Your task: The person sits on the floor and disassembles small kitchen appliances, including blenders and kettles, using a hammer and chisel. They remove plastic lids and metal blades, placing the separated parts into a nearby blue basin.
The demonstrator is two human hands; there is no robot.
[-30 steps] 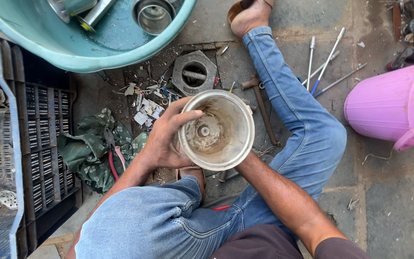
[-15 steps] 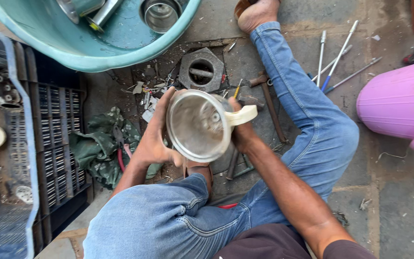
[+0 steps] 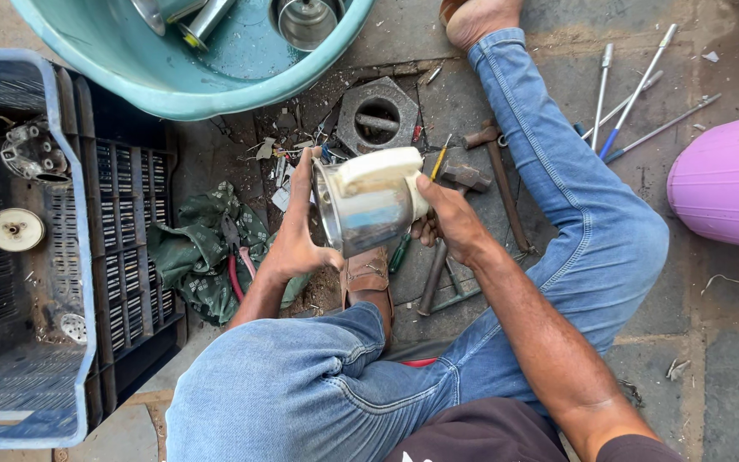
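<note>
Shiny steel is what we hold: a round jar (image 3: 368, 214) with a cream handle (image 3: 378, 169) on top. The jar lies on its side in the air, above the floor and just in front of our knees. Its open mouth faces left.

Our left hand (image 3: 297, 235) wraps around the open rim. The fingers reach up along the rim and the thumb presses by the bottom edge. Our right hand (image 3: 448, 221) grips the other end of the jar. Its fingers curl tight under the base, so both hands are grasping the jar.

Under the jar we see a brown shoe (image 3: 368, 282) on the dirty floor. A hammer (image 3: 464, 175) lies just beside our right hand. A longer hammer (image 3: 499, 175) lies near our right leg. A grey metal block (image 3: 378, 115) with a round hole sits behind the jar.

A green rag (image 3: 203, 257) lies to the left, with a red cable (image 3: 235, 278) on it. Next to the rag is a blue crate (image 3: 32, 257) with some small metal parts inside. A big teal tub (image 3: 173, 73) sits at the top, holding more steel cups. Thin metal rods (image 3: 635, 103) lie on the floor to the right, near a pink bucket (image 3: 729, 180).

Our legs are in blue jeans (image 3: 592, 248).
</note>
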